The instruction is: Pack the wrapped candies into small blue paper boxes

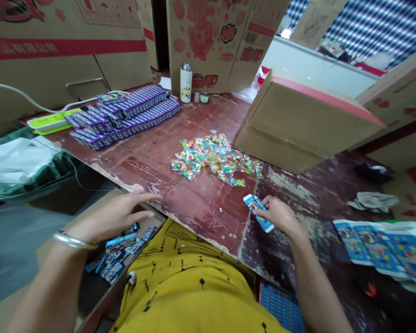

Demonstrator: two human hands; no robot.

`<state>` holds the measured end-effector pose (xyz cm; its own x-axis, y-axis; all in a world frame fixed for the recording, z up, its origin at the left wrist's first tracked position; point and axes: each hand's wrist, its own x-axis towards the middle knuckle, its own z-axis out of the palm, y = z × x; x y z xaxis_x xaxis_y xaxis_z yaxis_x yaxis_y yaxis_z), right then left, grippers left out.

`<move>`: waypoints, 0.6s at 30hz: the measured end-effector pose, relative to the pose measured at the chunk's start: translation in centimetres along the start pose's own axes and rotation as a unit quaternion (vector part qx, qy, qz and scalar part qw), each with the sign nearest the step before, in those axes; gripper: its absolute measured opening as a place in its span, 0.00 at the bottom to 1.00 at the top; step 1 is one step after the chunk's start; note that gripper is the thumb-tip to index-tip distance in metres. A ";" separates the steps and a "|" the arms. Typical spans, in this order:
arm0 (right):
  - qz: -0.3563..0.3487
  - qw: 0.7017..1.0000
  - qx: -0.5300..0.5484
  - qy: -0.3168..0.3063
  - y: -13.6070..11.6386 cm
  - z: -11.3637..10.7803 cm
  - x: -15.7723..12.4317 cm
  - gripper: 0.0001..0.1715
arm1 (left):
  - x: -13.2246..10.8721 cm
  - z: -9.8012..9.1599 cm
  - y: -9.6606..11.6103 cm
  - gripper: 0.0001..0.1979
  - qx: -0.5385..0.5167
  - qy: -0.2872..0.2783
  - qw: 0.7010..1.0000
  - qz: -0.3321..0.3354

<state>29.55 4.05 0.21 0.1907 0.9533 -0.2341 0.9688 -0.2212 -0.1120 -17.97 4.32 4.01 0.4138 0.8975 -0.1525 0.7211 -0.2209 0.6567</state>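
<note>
Between the thumb and fingers of my right hand (276, 213) is a flat blue printed carton (260, 216) with white end flaps, held just over the dark part of the worn table. My left hand (125, 208) has its fingers stretched out with nothing in them, by the table's front edge. Below it, an open cardboard box holds several small blue filled cartons (123, 243). A pile of clear sachets of coloured candies (211, 155) lies mid-table, beyond both hands. More flat blue cartons (381, 245) are fanned out at the right.
Rows of purple boxes (125, 115) stand at the back left beside a green power strip (53, 121). A white bottle (186, 83) stands at the back. A large cardboard box (298, 125) tilts at the right rear, and a grey cloth (372, 202) lies further right.
</note>
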 end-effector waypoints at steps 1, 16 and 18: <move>0.006 1.000 -0.007 0.003 0.1 0.2 0.0 0.26 | 0.4 0.6 0.8 0.21 -0.017 -0.009 1.000 0.000; -0.221 0.894 0.387 0.048 -12.3 -0.9 -7.0 0.12 | 6.4 14.5 11.6 0.16 -0.450 0.072 0.889 0.050; -0.253 0.862 0.439 -0.031 -12.6 -0.7 -7.2 0.18 | 6.2 14.1 11.0 0.17 -0.489 0.054 0.870 0.046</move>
<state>16.09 0.10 3.98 -0.2566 0.9664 0.0115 0.4273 0.1241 -0.8955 0.35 2.03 -0.19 0.3515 0.9357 -0.0311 -0.1507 0.0894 0.9845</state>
